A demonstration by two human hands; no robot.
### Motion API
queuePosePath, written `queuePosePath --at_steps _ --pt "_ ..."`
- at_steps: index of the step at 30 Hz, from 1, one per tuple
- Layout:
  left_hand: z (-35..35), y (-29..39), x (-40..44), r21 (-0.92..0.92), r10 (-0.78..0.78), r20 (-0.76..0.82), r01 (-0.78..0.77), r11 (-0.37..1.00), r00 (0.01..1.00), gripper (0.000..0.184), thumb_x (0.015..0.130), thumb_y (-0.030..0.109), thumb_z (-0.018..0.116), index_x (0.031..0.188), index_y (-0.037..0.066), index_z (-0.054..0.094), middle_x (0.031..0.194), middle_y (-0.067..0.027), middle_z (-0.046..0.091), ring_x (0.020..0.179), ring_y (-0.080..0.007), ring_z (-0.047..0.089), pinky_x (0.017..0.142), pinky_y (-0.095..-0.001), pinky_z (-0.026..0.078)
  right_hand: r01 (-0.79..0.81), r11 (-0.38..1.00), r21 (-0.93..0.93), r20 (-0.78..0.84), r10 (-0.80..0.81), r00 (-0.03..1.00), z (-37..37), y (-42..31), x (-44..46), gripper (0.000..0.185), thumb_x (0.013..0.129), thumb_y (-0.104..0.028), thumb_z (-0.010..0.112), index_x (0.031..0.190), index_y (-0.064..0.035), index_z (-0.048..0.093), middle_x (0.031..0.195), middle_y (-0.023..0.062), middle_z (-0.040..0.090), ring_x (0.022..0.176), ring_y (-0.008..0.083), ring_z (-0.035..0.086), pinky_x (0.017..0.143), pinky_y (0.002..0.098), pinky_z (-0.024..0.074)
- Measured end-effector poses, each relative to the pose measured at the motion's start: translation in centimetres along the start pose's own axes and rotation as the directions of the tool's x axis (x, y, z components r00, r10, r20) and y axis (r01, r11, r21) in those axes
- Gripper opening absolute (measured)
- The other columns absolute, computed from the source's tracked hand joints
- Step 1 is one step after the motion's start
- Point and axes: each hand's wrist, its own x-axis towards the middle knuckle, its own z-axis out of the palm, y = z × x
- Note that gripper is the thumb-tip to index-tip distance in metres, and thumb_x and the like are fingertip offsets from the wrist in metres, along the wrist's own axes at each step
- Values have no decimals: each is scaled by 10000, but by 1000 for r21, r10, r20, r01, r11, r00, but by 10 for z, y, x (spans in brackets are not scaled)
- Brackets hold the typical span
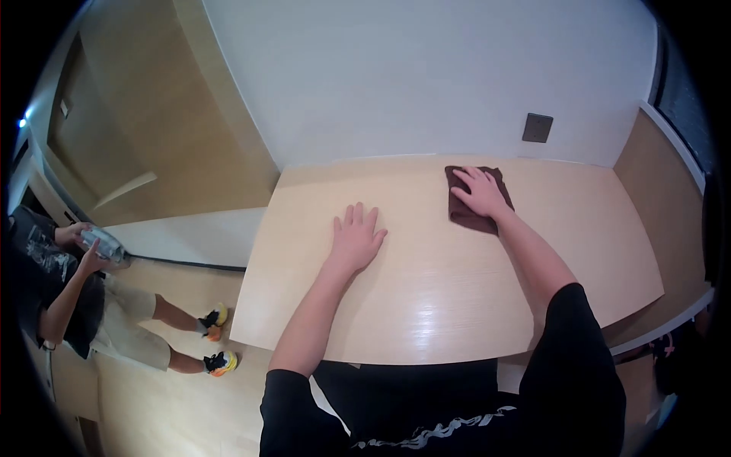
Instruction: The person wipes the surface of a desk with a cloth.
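A dark brown cloth (468, 215) lies folded on the light wooden desk (411, 289), toward its back edge. My right hand (481, 192) rests on top of this cloth, palm down and fingers stretched out, pressing it against the surface without gripping it. To the left, my left hand (357, 241) lies flat on the bare desktop with its fingers spread. Nothing is in it, and it is well apart from the cloth.
A white wall with a dark socket plate (537, 128) rises behind the desk. A wooden side panel (659, 179) borders the right. At left, another person (76, 289) stands holding a greyish object (103, 244) I cannot identify. A dark bag-like item (676, 358) sits lower right.
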Motion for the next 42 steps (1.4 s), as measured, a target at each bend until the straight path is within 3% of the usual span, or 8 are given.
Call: queuePosePath --at_steps 14,20,26,33,42 --pt "-12 5 -11 7 -7 14 7 1000 1000 543 920 415 430 1364 112 356 1433 -194 284 1347 -359 227 1053 -562 212 -92 995 -30 -33 91 995 15 3 55 566 851 -497 466 1312 -168 457 1385 94 395 1297 260 342 1092 441 233" --pt "-6 -15 -3 -106 77 -128 -91 990 989 455 894 394 480 1264 130 482 1343 -168 403 1276 -321 330 1040 -470 254 -73 995 -62 -44 70 997 18 -4 39 575 867 -486 447 1334 -150 434 1416 114 361 1325 260 307 1098 479 206" --pt "-6 -6 -4 -184 66 -174 -98 978 982 379 883 338 514 1200 131 535 1287 -148 455 1221 -316 383 1038 -455 264 150 987 -52 -16 -151 988 1 -35 -40 560 889 -454 442 1343 -126 418 1424 151 338 1339 290 276 1089 502 194" --pt "3 -15 -5 -123 58 -116 -72 990 992 434 900 340 487 1281 134 468 1355 -164 395 1286 -334 319 1048 -529 245 310 947 -84 149 -296 944 -54 -93 -192 588 899 -382 459 1388 -80 335 1453 184 277 1362 319 231 1095 506 171" --pt "-3 -9 -5 -34 55 -92 -58 998 994 432 911 312 466 1295 114 449 1378 -168 375 1288 -338 324 1039 -525 257 109 992 -59 284 -88 955 -116 -95 -310 556 867 -297 543 1368 -112 388 1447 153 301 1350 303 266 1094 501 191"
